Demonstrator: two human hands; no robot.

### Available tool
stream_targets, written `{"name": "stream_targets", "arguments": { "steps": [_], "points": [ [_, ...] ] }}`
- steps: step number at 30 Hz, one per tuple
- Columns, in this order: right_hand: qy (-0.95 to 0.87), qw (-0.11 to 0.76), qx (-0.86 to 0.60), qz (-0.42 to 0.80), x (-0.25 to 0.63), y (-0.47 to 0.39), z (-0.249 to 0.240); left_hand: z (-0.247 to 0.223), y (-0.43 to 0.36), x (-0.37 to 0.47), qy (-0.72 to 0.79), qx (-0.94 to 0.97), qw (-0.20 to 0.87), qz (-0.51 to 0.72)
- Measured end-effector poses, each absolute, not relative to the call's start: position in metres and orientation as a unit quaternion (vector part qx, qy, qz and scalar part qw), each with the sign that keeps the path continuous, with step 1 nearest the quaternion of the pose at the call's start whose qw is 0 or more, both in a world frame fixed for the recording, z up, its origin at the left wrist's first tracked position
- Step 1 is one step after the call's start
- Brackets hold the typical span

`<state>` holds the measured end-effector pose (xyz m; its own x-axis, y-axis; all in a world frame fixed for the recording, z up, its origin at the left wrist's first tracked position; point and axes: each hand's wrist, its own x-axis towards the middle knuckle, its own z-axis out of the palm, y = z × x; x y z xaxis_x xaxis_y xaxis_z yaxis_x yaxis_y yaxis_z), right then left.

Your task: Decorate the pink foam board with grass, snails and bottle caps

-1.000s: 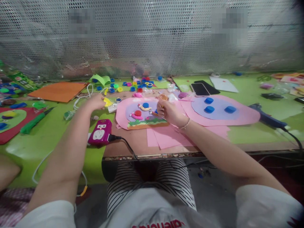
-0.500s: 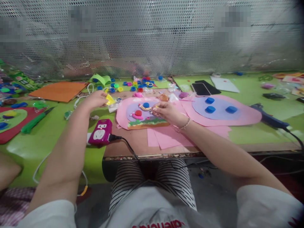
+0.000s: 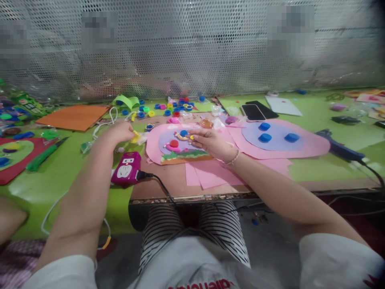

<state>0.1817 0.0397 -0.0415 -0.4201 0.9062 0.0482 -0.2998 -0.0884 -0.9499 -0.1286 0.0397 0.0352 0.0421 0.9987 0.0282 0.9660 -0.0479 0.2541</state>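
Note:
My left hand [image 3: 120, 132] is at the left of the pink picture, its fingers closed on a lump of yellow clay [image 3: 136, 137] in clear plastic wrap. Between the fingertips of my right hand [image 3: 210, 142] is a small yellow clay piece [image 3: 191, 137], held over the picture. That pink paper picture [image 3: 152, 148] has a purple middle and a green and brown clay strip along its lower side. On it sit a blue bottle cap [image 3: 183, 133] above a cream clay shape [image 3: 181, 137], and a red bottle cap [image 3: 174, 143] above a pink one.
A magenta power adapter [image 3: 127, 168] with a black plug is near the front edge. Rightward lie a second pink cutout [image 3: 313, 144] with blue caps, a phone [image 3: 253, 112] and a glue gun [image 3: 339, 148]. A green cutter knife [image 3: 45, 155] and orange paper [image 3: 73, 117] lie left.
My left hand has drawn slightly down over the yellow clay's wrap. The yellow piece in my right fingertips now shows clearly, and those fingers have shifted slightly left.

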Motion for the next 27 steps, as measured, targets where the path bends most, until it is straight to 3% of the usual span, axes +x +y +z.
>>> {"name": "stream_targets", "arguments": {
  "steps": [2,4,7,12,15,27],
  "points": [
    [-0.536,0.456,-0.289,0.649,0.18,0.038,-0.042,0.046,0.024,-0.11,0.713,0.7,0.014,0.038],
    [-0.592,0.46,-0.288,0.596,0.178,0.035,-0.042,0.05,0.01,-0.084,0.674,0.733,-0.002,0.089],
    [-0.701,0.472,-0.273,0.46,0.176,0.026,-0.04,0.044,-0.008,-0.045,0.597,0.761,0.169,0.187],
    [-0.805,0.515,-0.173,0.237,0.173,0.008,-0.032,0.026,-0.028,-0.009,0.412,0.75,0.464,0.229],
    [-0.802,0.522,-0.171,0.234,0.173,0.005,-0.031,0.023,-0.029,-0.005,0.412,0.678,0.536,0.286],
    [-0.711,0.527,-0.224,0.409,0.173,0.014,-0.035,0.0,-0.011,-0.004,0.393,0.553,0.632,0.375]
  ]
}}
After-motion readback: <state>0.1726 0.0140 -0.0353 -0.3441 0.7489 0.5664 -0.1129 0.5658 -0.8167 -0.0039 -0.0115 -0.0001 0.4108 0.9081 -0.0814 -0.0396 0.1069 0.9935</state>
